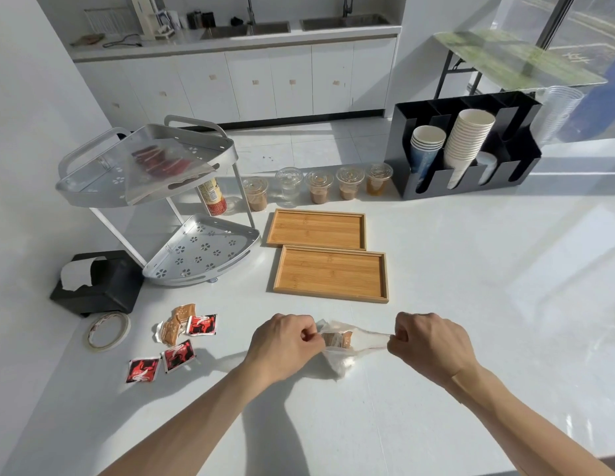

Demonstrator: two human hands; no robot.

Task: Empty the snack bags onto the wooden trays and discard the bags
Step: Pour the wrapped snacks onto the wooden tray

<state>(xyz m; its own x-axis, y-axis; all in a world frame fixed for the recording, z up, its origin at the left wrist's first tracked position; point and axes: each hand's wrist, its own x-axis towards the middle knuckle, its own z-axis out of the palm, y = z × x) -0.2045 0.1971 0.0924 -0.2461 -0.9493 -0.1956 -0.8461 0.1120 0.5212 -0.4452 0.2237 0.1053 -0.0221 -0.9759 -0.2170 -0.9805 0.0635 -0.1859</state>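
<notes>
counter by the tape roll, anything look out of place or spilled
Yes: loose snack packets, red-black and tan, lie scattered on the white counter beside the tape roll, not on the wooden trays, which hold nothing. Both hands are pulling at a clear bag.

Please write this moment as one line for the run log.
step: opening bag | left hand: pinches clear snack bag | right hand: pinches same bag | wooden trays: bare | loose snack packets: on table

Left hand (285,341) and right hand (426,341) pinching clear snack bag (347,341), 2 wooden trays (330,273) beyond
</notes>
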